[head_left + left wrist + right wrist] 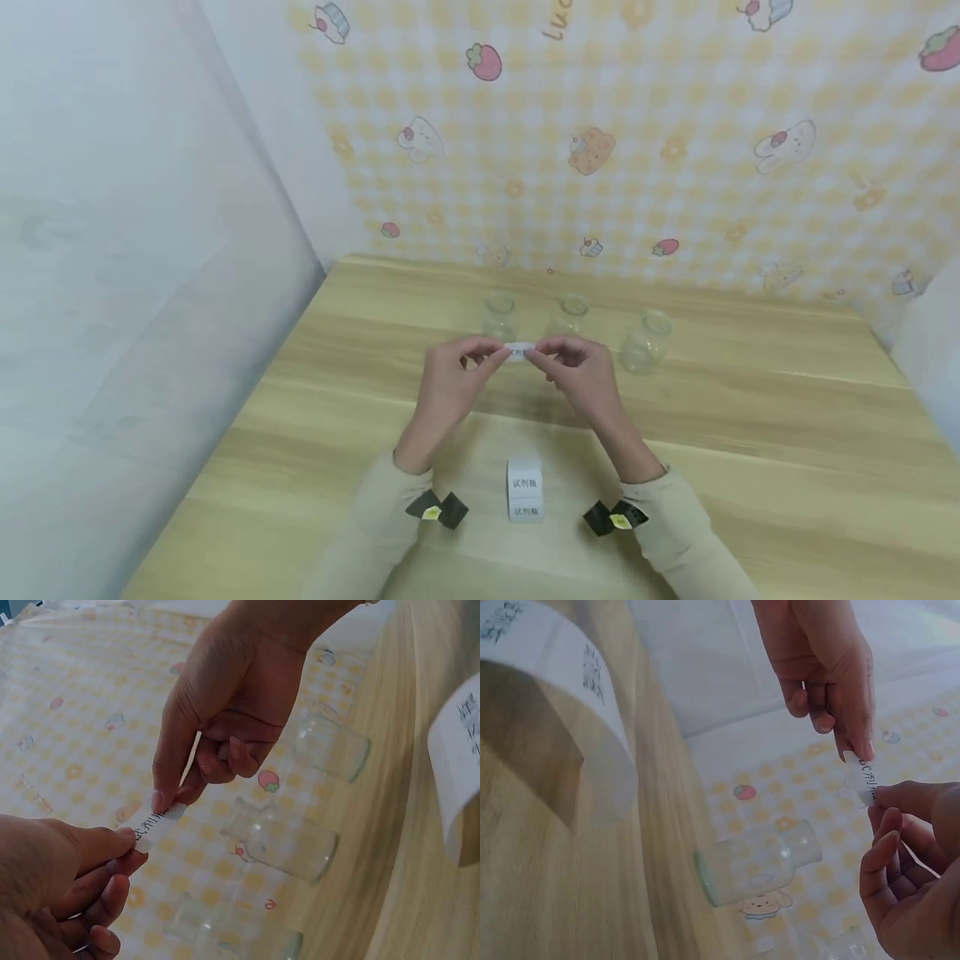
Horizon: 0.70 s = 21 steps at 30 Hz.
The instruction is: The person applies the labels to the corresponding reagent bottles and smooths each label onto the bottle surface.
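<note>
Both hands hold a small white label (pixel 517 352) with black printed characters stretched between them above the table. My left hand (pixel 450 379) pinches its left end between thumb and forefinger. At the other end, the thumb and forefinger of my right hand (pixel 587 379) grip it, partly covering the print. In the left wrist view the label (pixel 155 826) slants between the two sets of fingertips. Behind the hands stand three clear glass bottles: a left one (pixel 499 310), a middle one (pixel 574 307) partly hidden by the right hand, and a right one (pixel 647 343).
A strip of printed white labels (pixel 525 492) lies on the wooden table (pixel 750 500) between the forearms; the right wrist view shows the strip (pixel 604 705) curling upward. A patterned yellow-check wall covering (pixel 525 208) rises behind the bottles, and a white wall (pixel 150 250) borders the left.
</note>
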{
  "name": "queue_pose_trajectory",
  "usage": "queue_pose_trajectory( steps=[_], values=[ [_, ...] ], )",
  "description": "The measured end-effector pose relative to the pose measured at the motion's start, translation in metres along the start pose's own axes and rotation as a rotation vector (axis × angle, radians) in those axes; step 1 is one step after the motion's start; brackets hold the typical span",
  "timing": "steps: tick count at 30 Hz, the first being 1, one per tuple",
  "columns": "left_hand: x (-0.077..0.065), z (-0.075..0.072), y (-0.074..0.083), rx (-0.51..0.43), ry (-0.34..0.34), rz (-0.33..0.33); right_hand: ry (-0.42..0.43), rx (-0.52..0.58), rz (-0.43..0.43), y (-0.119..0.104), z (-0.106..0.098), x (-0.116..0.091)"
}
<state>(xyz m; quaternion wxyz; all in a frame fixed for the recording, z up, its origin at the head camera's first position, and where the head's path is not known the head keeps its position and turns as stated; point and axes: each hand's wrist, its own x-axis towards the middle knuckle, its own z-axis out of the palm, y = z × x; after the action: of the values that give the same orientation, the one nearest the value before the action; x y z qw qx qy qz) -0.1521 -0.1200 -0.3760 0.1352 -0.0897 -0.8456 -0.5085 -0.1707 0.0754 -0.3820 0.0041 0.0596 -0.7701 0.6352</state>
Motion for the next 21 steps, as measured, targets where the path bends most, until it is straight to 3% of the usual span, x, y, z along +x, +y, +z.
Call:
queue_pose_trajectory(
  steps=[9,13,21],
  values=[
    [0.007,0.008,-0.045,0.023,-0.036,-0.044,-0.043,-0.035,0.030,0.041,0.017,0.020],
    [0.011,0.011,-0.062,-0.006,-0.040,-0.042,-0.037,-0.070,0.043,0.049,0.023,0.026],
    [0.021,0.013,-0.078,-0.043,-0.032,-0.066,-0.021,-0.122,-0.009,0.051,0.031,0.043]
  ],
)
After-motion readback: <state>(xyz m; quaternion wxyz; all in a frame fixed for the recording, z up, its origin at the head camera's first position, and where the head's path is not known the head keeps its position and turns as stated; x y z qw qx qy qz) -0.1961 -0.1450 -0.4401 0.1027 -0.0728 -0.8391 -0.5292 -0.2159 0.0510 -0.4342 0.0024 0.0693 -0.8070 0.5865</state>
